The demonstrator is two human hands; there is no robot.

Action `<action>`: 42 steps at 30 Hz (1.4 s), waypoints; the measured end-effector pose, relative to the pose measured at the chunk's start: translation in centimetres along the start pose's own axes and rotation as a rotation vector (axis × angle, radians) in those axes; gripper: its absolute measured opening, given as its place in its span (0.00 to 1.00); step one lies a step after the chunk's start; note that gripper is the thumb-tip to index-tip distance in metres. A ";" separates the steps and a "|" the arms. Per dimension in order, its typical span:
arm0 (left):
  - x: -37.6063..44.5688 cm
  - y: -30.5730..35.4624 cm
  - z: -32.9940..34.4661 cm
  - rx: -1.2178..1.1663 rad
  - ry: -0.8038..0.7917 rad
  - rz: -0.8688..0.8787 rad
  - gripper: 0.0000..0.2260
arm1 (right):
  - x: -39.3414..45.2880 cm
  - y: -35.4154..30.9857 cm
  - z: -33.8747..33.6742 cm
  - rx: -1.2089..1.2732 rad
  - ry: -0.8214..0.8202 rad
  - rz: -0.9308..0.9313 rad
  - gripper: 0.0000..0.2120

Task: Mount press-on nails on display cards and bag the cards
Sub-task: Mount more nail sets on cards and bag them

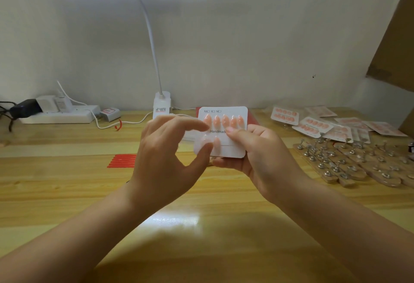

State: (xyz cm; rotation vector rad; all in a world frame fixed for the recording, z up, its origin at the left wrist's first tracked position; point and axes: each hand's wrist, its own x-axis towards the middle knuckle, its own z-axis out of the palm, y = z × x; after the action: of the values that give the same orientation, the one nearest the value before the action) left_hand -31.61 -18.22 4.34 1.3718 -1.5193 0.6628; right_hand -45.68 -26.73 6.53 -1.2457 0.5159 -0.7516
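1. At the far left of the yellow wooden worktop (67, 184), a white power strip (58, 114) with plugged-in adapters is seen; flat red strips (123, 161) lie nearer, left of the hands.
2. The left hand (165, 159) is held at the card's left edge, its thumb pressed on the lower-left pale nail (205, 140), with the fingers (188, 123) curved above the top row.
3. The white rounded "Handmade" display card (233, 112) is gripped by the right hand (257, 155) above the worktop's middle; five peach almond-shaped nails (224, 120) fill its top row, and two are seen below.
4. A nail could be seated crooked or knocked loose, should the thumb slip or the card flex.
5. At far right lie bagged cards (331, 123) and wooden boards of metal nail stands (358, 163).
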 end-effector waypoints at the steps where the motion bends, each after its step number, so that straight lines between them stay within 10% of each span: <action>1: 0.0 0.0 0.0 0.015 -0.012 0.021 0.11 | 0.0 0.0 0.0 -0.009 0.001 -0.001 0.09; 30: -0.4 -0.2 0.1 0.123 -0.011 0.069 0.09 | 0.4 0.6 -0.1 0.039 -0.013 -0.021 0.09; 42: -1.2 -1.0 1.7 -0.676 -0.125 -0.840 0.16 | 1.6 2.6 -1.4 -0.101 -0.051 0.004 0.07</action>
State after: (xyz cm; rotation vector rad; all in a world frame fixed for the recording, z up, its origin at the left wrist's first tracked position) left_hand -31.25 -19.38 2.43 1.3403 -0.9587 -0.4323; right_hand -45.01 -28.51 3.74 -1.3534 0.5198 -0.6962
